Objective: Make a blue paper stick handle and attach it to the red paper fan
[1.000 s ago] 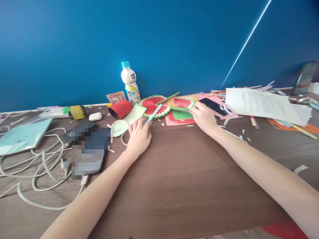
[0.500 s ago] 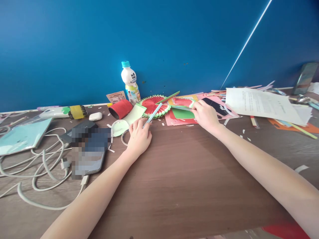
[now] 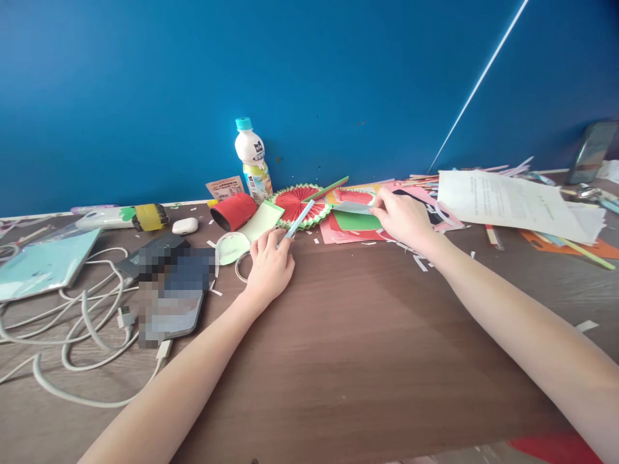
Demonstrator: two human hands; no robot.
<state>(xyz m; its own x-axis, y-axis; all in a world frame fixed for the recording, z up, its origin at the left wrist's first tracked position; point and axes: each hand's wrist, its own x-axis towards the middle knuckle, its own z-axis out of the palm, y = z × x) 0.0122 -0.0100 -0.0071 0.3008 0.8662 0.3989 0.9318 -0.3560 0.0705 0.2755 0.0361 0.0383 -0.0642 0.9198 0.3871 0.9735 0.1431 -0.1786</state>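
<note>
My left hand (image 3: 269, 265) rests on the brown desk (image 3: 338, 348), fingers curled round a thin light-blue paper stick (image 3: 298, 220) that points up and right. My right hand (image 3: 402, 218) reaches into a pile of coloured paper and pinches the edge of a pale sheet (image 3: 352, 207) lifted above a green sheet (image 3: 356, 222) and red sheets. Just behind lie a round red pleated paper fan with a green rim (image 3: 296, 205) and a smaller half fan (image 3: 353, 195). A green stick (image 3: 327, 189) leans across them.
A drink bottle (image 3: 252, 161) stands against the blue wall. A red paper roll (image 3: 234, 211), white earbud case (image 3: 185, 226), blurred phone (image 3: 170, 290) and white cables (image 3: 77, 322) lie at left. White printed sheets (image 3: 507, 201) and paper scraps cover the right.
My right hand has moved slightly up and right, lifting the pale sheet off the pile. The left hand has stayed put.
</note>
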